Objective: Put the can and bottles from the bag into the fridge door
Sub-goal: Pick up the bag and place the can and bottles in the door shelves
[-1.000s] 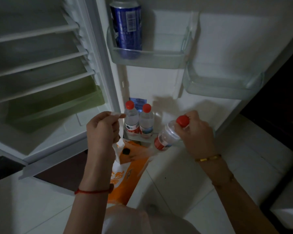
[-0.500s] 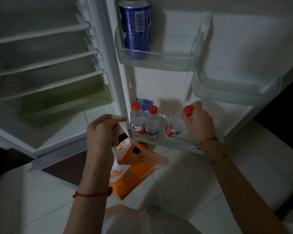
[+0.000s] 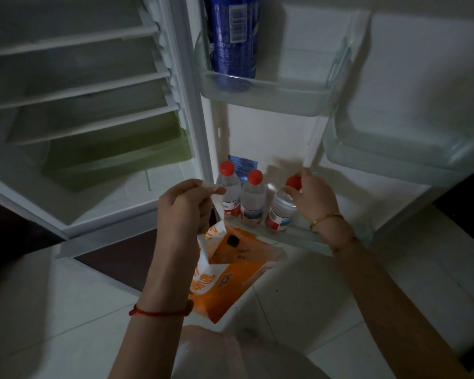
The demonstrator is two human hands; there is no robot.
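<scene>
The left hand pinches the handle of the orange bag. In the lowest door shelf two red-capped bottles stand upright. The blue can sits in the shelf above — and the right hand grips a third bottle just beside them.

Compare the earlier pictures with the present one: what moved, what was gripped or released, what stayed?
The right hand carried the third bottle, tilted in the air, into the bottom door shelf beside the two standing bottles, and still grips its top. The left hand still holds the orange bag; the blue can stays on the upper shelf.
</scene>
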